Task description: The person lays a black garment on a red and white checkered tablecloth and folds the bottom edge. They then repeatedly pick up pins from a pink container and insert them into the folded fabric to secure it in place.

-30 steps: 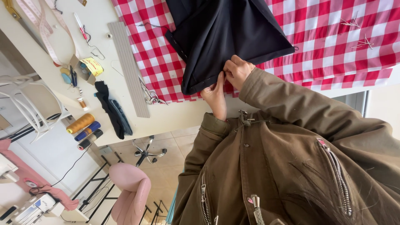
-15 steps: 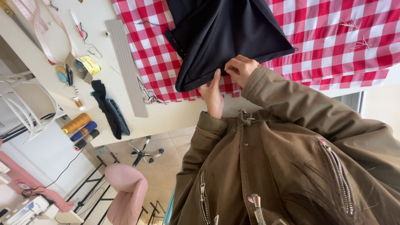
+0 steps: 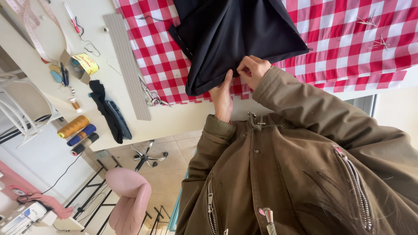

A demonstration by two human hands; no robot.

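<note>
The black fabric (image 3: 235, 39) was pinched at its near edge by the right hand (image 3: 254, 69), fingers closed on the hem. The left hand (image 3: 223, 98) was laid flat, open, against the same edge just beside it. Beneath the fabric, the red checked cloth (image 3: 348, 48) was partly hidden; whatever was pinched could not be made out.

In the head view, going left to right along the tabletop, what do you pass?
Thread spools → dark cloth scrap → grey ribbed strip → scissors → black fabric → left hand → right hand → pins on checked cloth.
</note>
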